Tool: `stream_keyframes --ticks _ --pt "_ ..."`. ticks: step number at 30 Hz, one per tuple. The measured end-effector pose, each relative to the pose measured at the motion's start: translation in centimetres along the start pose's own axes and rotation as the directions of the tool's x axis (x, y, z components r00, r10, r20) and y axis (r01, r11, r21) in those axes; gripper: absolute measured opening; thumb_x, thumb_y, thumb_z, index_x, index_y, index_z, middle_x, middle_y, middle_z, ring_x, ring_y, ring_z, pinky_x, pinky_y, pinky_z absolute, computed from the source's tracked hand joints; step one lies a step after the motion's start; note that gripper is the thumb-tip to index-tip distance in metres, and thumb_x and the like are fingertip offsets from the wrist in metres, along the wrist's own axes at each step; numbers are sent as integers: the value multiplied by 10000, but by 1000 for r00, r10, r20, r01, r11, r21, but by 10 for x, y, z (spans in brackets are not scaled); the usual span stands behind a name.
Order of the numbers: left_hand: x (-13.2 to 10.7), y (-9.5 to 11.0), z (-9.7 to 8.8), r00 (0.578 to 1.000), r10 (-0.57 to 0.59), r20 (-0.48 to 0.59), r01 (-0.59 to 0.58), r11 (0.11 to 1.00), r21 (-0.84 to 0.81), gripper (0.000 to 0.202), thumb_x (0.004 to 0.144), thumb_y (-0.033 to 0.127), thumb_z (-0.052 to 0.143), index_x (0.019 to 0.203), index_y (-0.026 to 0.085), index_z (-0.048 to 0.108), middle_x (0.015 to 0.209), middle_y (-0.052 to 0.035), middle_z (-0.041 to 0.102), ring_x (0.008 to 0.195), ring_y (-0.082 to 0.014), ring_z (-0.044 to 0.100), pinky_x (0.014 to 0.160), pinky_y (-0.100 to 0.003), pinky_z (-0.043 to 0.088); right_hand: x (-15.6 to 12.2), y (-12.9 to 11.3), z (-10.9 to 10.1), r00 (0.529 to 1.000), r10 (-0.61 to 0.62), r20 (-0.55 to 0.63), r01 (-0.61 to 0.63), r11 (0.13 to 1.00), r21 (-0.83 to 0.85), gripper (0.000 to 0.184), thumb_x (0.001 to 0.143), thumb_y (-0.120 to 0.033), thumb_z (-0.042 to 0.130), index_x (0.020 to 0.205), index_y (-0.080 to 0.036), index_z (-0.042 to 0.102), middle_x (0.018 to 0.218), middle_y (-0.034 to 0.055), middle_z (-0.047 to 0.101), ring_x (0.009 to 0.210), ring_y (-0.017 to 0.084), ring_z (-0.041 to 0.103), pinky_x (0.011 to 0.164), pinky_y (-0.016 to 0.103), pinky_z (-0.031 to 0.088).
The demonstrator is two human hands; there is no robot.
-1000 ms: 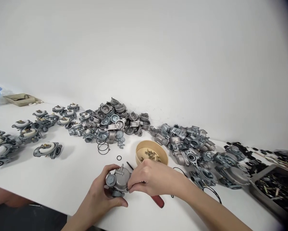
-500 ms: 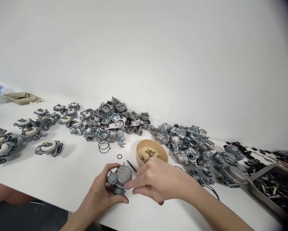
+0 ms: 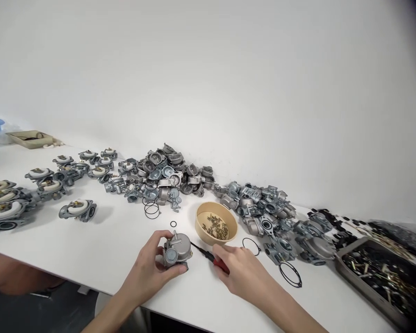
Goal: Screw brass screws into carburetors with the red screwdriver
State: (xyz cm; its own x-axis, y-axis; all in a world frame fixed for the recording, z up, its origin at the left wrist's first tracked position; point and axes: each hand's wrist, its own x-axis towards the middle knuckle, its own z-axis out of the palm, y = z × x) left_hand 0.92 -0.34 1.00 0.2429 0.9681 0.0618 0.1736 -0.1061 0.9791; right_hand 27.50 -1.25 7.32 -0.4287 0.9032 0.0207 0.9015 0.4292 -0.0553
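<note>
My left hand [image 3: 148, 267] is wrapped around a grey metal carburetor [image 3: 180, 247], its rounded bowl facing up, low over the white table. A small brass-coloured screw head [image 3: 191, 253] shows on the carburetor's right side. In my closed right hand [image 3: 244, 275] is a screwdriver [image 3: 208, 254] with a red and black handle. Its thin dark shaft points left, and the tip is close to the carburetor's right edge; whether they touch I cannot tell. Just behind the carburetor lies a small black O-ring [image 3: 173, 224].
A tan bowl [image 3: 198, 226] of small screws stands behind my right hand. Piles of carburetor bowls [image 3: 166, 173] and carburetor parts [image 3: 263, 203] line the wall. At left are carburetor bodies with white floats [image 3: 77, 209]; at right, a metal tray [image 3: 363, 282]. Another person's limb [image 3: 16, 273] shows lower left.
My right hand has drawn back to the right from the carburetor, where a finger was touching it. The screwdriver now points at the carburetor. My left hand keeps its hold; the view has shifted slightly.
</note>
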Motion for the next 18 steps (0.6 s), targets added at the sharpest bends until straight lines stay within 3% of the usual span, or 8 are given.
stream_keyframes --ticks 5,7,10,14,16,18 --pt "1 -3 1 1000 3 -18 -2 999 54 523 878 386 806 1276 281 484 1118 -63 729 917 -231 708 724 -299 588 10 10 -62 978 -6 -208 67 956 286 90 968 -160 625 960 -225 688 909 13 780 764 176 733 680 276 527" --pt "0 -3 1 1000 4 -17 -3 998 58 509 886 393 795 1273 278 485 1057 -43 730 878 -221 706 715 -297 592 16 9 -91 935 -20 -354 128 950 285 113 989 -203 631 1056 -238 715 939 14 791 764 176 732 692 285 542" --pt "-1 -2 1 999 14 -38 -11 997 75 508 901 411 778 1300 272 495 997 -20 712 828 -207 700 687 -286 599 24 4 -121 831 -124 -542 291 927 235 239 1015 -211 615 1243 -240 682 973 22 791 805 181 729 758 301 559" --pt "0 -1 0 999 6 -37 -3 996 94 539 897 364 791 1368 267 546 1245 -81 684 907 -213 690 687 -274 605 37 -2 -127 669 -312 -675 572 796 199 263 1023 -151 561 1267 -214 637 974 46 744 811 178 677 735 307 538" --pt "1 -2 -1 999 22 -32 -19 997 73 550 882 326 804 1383 277 583 1388 -103 617 967 -224 683 707 -277 613 42 -3 -120 630 -380 -677 659 724 207 268 1016 -112 528 1246 -207 627 940 48 717 809 181 644 729 317 523" --pt "3 -2 -2 999 36 -24 -35 999 40 532 863 318 819 1357 290 624 1439 -99 568 1046 -246 686 734 -276 621 47 -2 -112 630 -417 -656 694 681 233 256 1015 -86 496 1201 -202 628 921 51 698 809 182 622 719 320 512"
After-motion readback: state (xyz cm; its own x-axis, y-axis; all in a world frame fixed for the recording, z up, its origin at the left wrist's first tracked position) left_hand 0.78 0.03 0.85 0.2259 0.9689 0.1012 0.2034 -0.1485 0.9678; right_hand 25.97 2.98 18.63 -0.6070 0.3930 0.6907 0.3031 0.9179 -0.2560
